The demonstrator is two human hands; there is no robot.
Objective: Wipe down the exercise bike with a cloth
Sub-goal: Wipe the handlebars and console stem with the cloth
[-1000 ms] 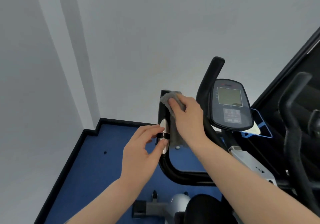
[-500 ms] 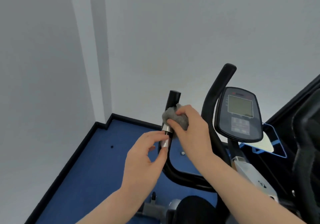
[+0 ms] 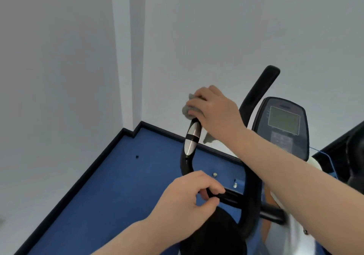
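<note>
Head: console [image 3: 283, 124] writing unreadable; right hand [image 3: 214, 113] grips cloth [image 3: 187, 111].

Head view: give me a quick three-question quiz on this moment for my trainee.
1. True or false: the right hand holds the cloth on the top end of the left handlebar.
2. Where does the left hand grip? A) the display B) the lower bend of that handlebar C) the wall
3. Fill in: the display lies to the ____ of the cloth in the picture.

Key: 1 true; 2 B; 3 right.
</note>
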